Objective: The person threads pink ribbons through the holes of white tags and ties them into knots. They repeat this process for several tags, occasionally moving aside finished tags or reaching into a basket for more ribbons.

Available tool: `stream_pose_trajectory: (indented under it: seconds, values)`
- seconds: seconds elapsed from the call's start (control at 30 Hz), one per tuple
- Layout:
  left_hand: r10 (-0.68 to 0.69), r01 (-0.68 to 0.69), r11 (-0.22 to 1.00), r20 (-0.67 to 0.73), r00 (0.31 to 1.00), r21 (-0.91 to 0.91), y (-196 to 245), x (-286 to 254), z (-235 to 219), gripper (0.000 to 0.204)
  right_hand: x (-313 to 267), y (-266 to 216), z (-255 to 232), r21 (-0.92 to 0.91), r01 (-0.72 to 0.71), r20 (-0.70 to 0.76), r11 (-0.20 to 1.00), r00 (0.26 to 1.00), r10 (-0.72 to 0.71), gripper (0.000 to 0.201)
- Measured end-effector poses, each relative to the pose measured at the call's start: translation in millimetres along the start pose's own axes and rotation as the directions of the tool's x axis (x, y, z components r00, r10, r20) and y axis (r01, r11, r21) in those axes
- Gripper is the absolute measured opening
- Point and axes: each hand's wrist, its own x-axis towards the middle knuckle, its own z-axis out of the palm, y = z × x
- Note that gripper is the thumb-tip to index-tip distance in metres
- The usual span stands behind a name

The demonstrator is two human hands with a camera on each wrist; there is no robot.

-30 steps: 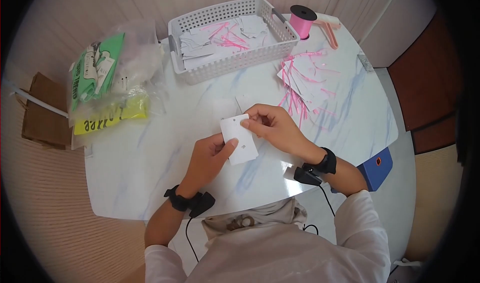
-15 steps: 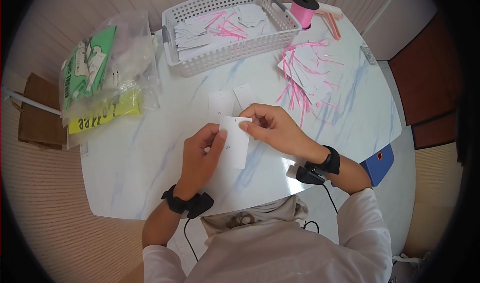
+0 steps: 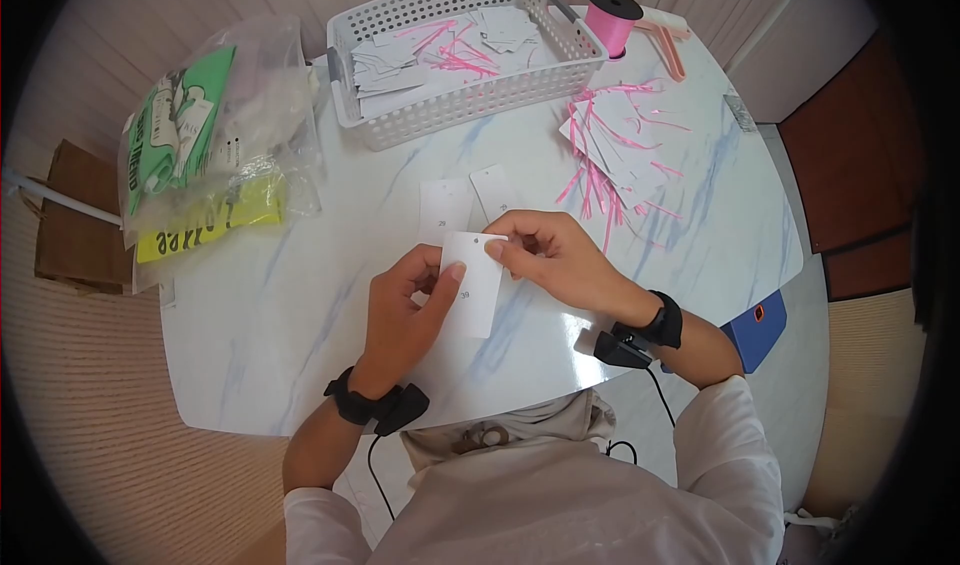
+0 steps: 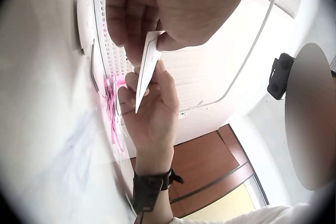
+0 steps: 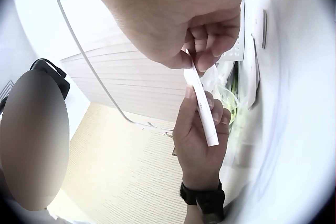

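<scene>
In the head view, a small stack of white paper tags [image 3: 478,310] with a punched hole at the top and the number 39 on its face is held upright between both hands. My left hand [image 3: 408,295] pinches its left edge, thumb across the front. The thumb and fingers of my right hand [image 3: 555,257] pinch the upper right corner near the hole. Both wrist views show the tags [image 5: 202,103] edge-on as a thin, neat strip. Just beyond the hands, a white tag [image 3: 445,203] and another tilted tag [image 3: 490,187] lie on the table.
A pile of tags with pink ribbons [image 3: 612,155] lies to the right. Behind stand a white perforated basket [image 3: 480,100] of ribboned tags and a pink ribbon spool [image 3: 608,33]. Plastic bags [image 3: 255,130] with green and yellow packs sit at the left. A pink-handled tool [image 3: 665,50] lies at the back right.
The held tags were tilted and slightly spread a second ago; they now stand straighter and line up. My left thumb has moved up the tags, uncovering the number 39.
</scene>
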Motion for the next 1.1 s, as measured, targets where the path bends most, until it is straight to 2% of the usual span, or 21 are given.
stream_pose_trajectory:
  seconds: [0.37,0.63,1.1]
  values:
    - [0.001,-0.001,1.000,0.000,1.000,-0.011,0.3,-0.4,-0.6,0.015,0.0,-1.0,0.2,0.013,-0.001,-0.002,1.000,1.000,0.001,0.018]
    - [0.011,-0.011,0.999,0.004,1.000,-0.031,-0.6,-0.3,0.5,0.015,1.0,1.3,-2.4,-0.053,0.035,-0.008,0.998,0.999,-0.035,0.019]
    - [0.007,-0.006,1.000,0.016,1.000,-0.009,0.3,-1.1,-0.2,0.015,0.2,-2.1,-1.6,-0.004,0.008,-0.004,1.000,1.000,-0.008,0.019]
